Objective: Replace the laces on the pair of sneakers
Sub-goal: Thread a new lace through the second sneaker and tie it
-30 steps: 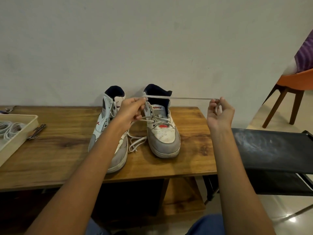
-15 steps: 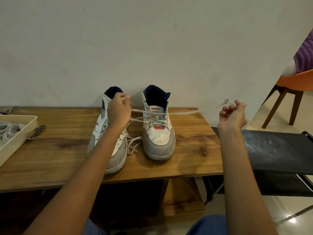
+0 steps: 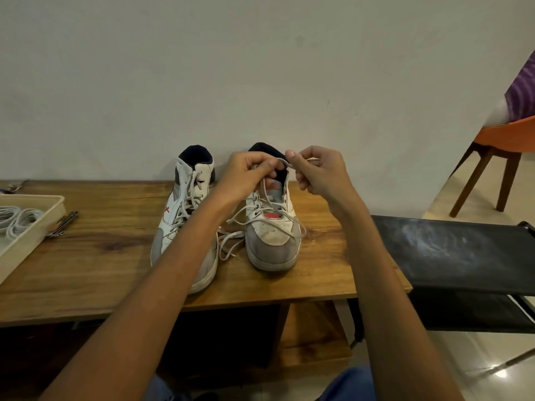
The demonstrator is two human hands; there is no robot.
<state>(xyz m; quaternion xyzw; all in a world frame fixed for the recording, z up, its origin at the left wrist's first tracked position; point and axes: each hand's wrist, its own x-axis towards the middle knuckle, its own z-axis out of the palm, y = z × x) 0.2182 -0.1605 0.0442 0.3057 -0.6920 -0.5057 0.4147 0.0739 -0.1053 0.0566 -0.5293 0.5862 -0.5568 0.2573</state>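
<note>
Lace [image 3: 282, 162] pinched between left hand [image 3: 249, 175] and right hand [image 3: 318, 172], just above right sneaker [image 3: 272, 227] on table [image 3: 101, 250]. Left of the grip, left sneaker [image 3: 185, 215]; farther left, tray [image 3: 34, 227] holding coiled laces [image 3: 17, 221].

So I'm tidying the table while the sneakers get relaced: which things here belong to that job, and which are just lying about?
Part of the job:
right sneaker
left sneaker
lace pinched by left hand and right hand
coiled laces in the tray

Just lying about:
metal tool
black stool
orange chair
</note>
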